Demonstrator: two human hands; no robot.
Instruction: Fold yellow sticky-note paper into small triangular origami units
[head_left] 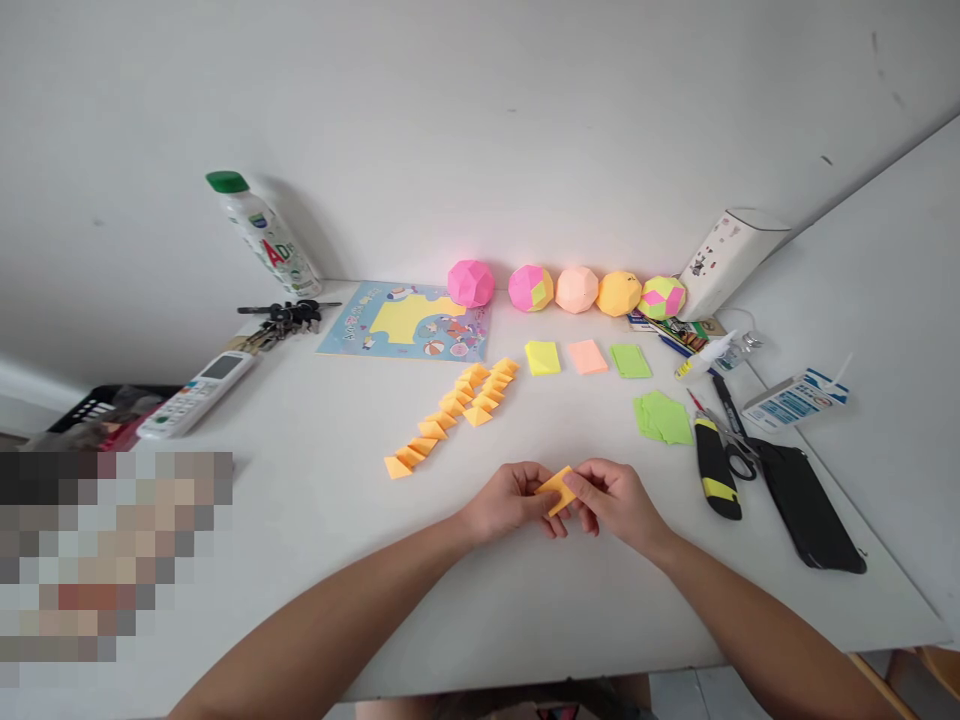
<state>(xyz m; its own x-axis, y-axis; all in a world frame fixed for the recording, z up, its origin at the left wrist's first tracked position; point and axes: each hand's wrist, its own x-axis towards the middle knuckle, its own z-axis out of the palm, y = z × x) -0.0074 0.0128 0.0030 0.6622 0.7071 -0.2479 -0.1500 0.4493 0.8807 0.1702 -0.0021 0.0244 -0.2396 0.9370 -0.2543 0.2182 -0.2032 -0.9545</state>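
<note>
A small folded orange paper (557, 491) is held between both hands near the front of the white table. My left hand (517, 500) pinches its left side, and my right hand (611, 500) grips its upper right corner with the thumb on top. Beyond my left hand, folded orange paper pieces (439, 425) lie in two slanting rows. Behind the hands are small stacks of yellow (542, 358), pink (587, 357) and green paper (631, 361). Loose green sheets (664, 418) lie to the right.
Several paper balls (577, 289) line the wall beside a blue card (356, 325). At left stand a bottle (270, 240) and a remote (196, 395). Scissors (739, 460), a cutter (716, 470), glue (705, 356) and a black pouch (810, 505) lie right.
</note>
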